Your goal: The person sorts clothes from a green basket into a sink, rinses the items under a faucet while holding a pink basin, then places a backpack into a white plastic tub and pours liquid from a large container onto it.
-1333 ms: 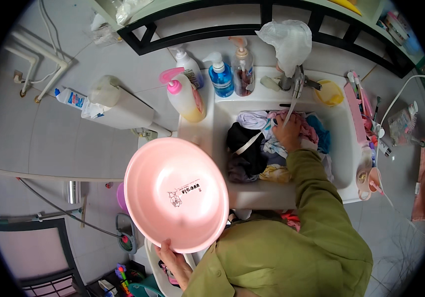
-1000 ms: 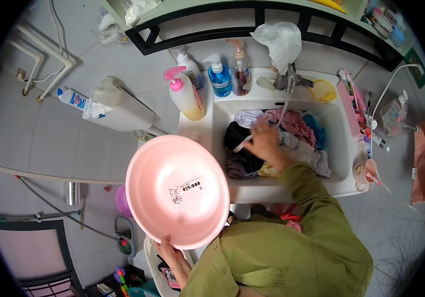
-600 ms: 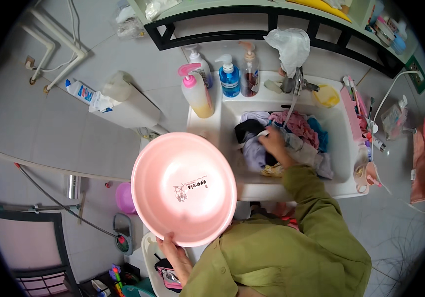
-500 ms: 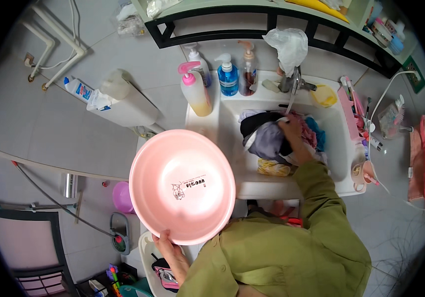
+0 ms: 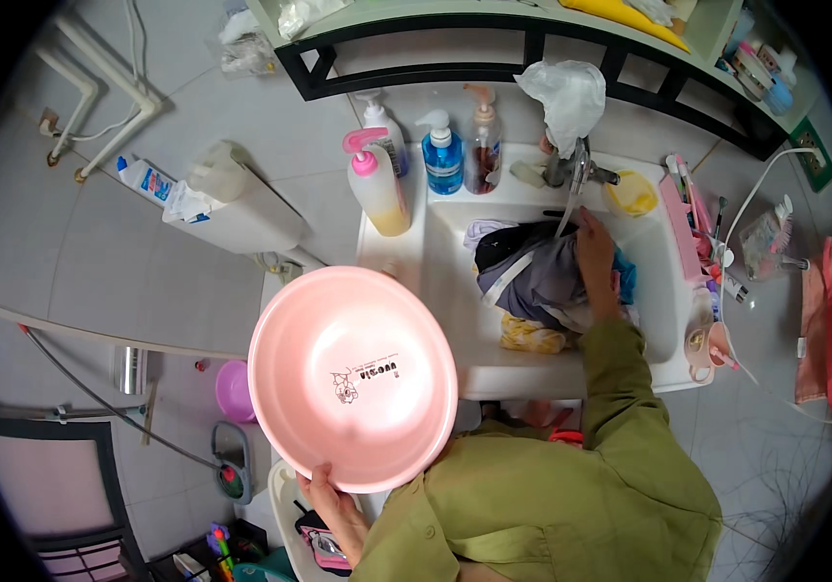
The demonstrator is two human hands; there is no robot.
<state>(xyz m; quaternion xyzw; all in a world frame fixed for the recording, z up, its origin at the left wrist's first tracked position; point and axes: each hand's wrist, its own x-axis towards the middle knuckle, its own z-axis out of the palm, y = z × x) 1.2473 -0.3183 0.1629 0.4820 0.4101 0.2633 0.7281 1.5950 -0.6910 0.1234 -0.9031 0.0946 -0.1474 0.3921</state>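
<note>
My left hand [image 5: 331, 504] grips the near rim of a round pink plastic basin [image 5: 352, 376], held tilted up beside the white sink [image 5: 663, 320]. My right hand [image 5: 594, 254], in an olive green sleeve, reaches into the sink and clutches a bundle of wet clothes [image 5: 538, 279], grey and black on top with a white strap. A yellow patterned cloth [image 5: 530, 336] lies at the bottom of the pile, and a blue piece shows to the right of my wrist.
Pump bottles stand on the sink's back ledge: a yellow one with pink pump [image 5: 377, 184], a blue one [image 5: 442, 155], a dark one [image 5: 482, 144]. A tap [image 5: 576, 175] under a white plastic bag, a yellow cup [image 5: 631, 194], toothbrushes at right, tiled wall and pipes at left.
My right hand has gathered the clothes in the sink and lifted the grey and black bundle. The pink basin has stayed in my left hand, drifting slightly right.
</note>
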